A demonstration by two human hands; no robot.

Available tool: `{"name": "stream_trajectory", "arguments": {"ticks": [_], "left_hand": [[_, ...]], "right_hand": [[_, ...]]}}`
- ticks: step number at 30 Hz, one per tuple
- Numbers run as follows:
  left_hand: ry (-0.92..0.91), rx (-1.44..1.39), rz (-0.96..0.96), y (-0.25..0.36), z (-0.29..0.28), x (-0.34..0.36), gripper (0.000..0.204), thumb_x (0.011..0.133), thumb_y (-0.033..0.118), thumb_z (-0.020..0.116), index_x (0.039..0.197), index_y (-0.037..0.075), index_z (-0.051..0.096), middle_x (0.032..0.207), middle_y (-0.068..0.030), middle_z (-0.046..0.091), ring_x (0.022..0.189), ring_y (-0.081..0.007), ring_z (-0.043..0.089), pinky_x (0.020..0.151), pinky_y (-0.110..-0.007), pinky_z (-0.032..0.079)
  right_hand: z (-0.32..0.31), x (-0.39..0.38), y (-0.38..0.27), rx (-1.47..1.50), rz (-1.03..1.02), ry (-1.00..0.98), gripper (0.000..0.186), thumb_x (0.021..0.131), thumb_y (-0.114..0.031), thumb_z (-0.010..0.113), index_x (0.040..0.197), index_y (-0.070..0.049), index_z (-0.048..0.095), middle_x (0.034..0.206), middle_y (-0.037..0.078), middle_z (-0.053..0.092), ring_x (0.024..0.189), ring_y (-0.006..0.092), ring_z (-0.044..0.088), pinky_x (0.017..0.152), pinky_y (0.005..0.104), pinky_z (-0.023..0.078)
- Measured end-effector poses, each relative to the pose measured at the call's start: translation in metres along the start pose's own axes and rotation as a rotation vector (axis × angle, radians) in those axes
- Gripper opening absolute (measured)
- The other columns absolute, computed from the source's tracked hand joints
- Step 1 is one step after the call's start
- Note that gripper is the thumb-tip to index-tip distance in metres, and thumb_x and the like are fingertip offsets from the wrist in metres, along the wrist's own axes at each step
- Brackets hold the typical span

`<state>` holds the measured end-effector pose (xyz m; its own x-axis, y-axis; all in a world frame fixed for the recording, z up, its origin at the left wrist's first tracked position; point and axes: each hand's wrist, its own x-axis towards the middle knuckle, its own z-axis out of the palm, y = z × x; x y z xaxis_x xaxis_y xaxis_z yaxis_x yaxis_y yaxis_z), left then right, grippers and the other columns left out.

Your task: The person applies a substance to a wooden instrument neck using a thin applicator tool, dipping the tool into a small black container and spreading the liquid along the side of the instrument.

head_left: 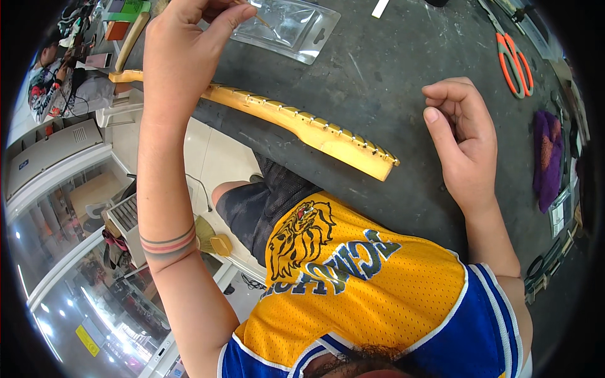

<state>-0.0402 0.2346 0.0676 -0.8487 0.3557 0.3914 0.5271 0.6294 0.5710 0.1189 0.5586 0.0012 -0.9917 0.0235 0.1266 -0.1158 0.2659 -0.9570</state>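
**Dark workbench [391,69] bearing a guitar neck [315,132], your hands working at either end**

The workbench is spreading out beyond the neck and past both its ends. On it the pale wooden neck is lying near the edge closest to you, slanting toward you from left to right, its metal frets lining the far side. Your left forearm [165,145] is passing in front of the neck and hiding a stretch of it. Your right hand [465,120] is hovering or resting past the neck's right end, you cannot be told which; its fingers are curling loosely, released, with thumb and forefinger standing apart. Your left hand [189,38] is reaching beyond the neck's left part, partly cut off above, its thumb closing against the fingers. A clear plastic package [302,38] is lying beyond the middle of the neck. Well to the neck's right, a purple cloth [547,164] is lying crumpled, and farther beyond it, orange-handled scissors [502,50] are lying. A white strip [380,8] is lying far beyond the neck. Your left fingertips are pinching a thin brownish stick [265,23], pointing it over the package.
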Motion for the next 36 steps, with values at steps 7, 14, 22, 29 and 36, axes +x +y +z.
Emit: {"name": "stream_trajectory", "arguments": {"ticks": [7, 14, 22, 29, 36], "left_hand": [[0.110, -0.097, 0.076, -0.010, -0.009, -0.013, 0.015, 0.104, -0.003, 0.080, 0.116, -0.005, 0.073, 0.109, -0.0117, 0.082, 0.099, -0.0165, 0.079, 0.091, -0.029, 0.061], [0.478, -0.349, -0.034, 0.017, -0.013, -0.056, 0.017, 0.106, -0.006, 0.077, 0.117, -0.007, 0.064, 0.112, -0.0249, 0.081, 0.099, -0.0295, 0.083, 0.093, -0.037, 0.069], [0.415, -0.807, -0.112, 0.040, -0.009, -0.097, 0.012, 0.113, -0.003, 0.066, 0.123, 0.004, 0.067, 0.121, -0.0213, 0.079, 0.108, -0.0282, 0.076, 0.097, -0.043, 0.062], [0.381, -0.767, -0.091, 0.068, 0.008, -0.125, 0.015, 0.115, 0.000, 0.064, 0.128, 0.006, 0.067, 0.120, -0.0200, 0.073, 0.107, -0.0279, 0.069, 0.095, -0.039, 0.060], [0.353, -0.724, -0.040, 0.100, 0.044, -0.134, 0.022, 0.110, 0.007, 0.076, 0.127, 0.010, 0.063, 0.108, -0.0152, 0.070, 0.096, -0.0275, 0.069, 0.085, -0.040, 0.058]], "right_hand": [[0.000, 0.000, 0.001, 0.011, 0.006, 0.001, 0.018, 0.105, 0.002, 0.071, 0.122, -0.002, 0.072, 0.110, -0.001, 0.063, 0.087, 0.0033, 0.057, 0.074, 0.0201, 0.043], [0.000, -0.001, 0.000, 0.030, 0.031, -0.013, 0.017, 0.106, 0.003, 0.070, 0.122, -0.001, 0.071, 0.111, 0.000, 0.062, 0.089, 0.0039, 0.057, 0.076, 0.0202, 0.044], [-0.002, -0.002, 0.000, 0.047, 0.039, -0.014, 0.018, 0.107, 0.002, 0.070, 0.124, -0.001, 0.071, 0.112, -0.001, 0.063, 0.092, 0.0045, 0.058, 0.078, 0.0204, 0.044], [-0.001, -0.001, 0.001, 0.044, 0.025, -0.009, 0.018, 0.106, 0.002, 0.071, 0.123, -0.001, 0.072, 0.111, -0.001, 0.063, 0.091, 0.0044, 0.058, 0.078, 0.0206, 0.045], [0.001, 0.000, 0.001, 0.055, -0.012, 0.007, 0.019, 0.103, 0.003, 0.071, 0.121, -0.002, 0.073, 0.109, -0.001, 0.067, 0.090, 0.0057, 0.060, 0.077, 0.0218, 0.046]]}}
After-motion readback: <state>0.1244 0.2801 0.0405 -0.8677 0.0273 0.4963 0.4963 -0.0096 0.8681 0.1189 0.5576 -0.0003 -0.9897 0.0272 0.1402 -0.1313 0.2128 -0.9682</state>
